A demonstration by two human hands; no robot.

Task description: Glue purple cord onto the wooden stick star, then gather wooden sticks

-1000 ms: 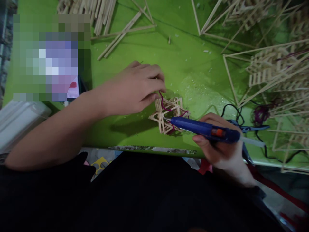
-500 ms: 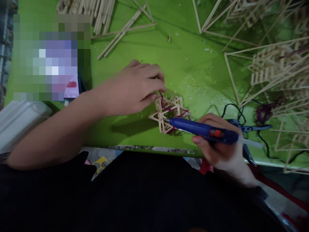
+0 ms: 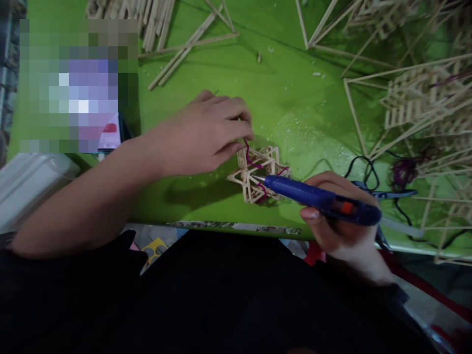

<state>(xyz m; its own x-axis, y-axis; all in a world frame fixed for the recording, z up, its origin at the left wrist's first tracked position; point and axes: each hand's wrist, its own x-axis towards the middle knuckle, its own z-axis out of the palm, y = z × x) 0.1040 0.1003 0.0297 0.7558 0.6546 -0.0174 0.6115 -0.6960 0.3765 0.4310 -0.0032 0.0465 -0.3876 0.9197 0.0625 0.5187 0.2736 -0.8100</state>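
Pale wooden sticks, joined, forming small star frame [image 3: 245,173], lying on green table [image 3: 287,88]; left hand [image 3: 216,130], beyond frame and to its left, pinching purple thread [image 3: 247,155] between thumb and forefinger; right hand [image 3: 342,236], right of frame, gripping blue glue gun [image 3: 298,191] with fingers wrapped round, nozzle pointing at frame's left joint, contact unclear; by judgement, framework standing complete, thread partly attached, its pinched end not yet being fixed; larger stick frames [image 3: 401,110] resting right of frame; loose sticks [image 3: 158,24] lying beyond frame, leftward, apparently unused.
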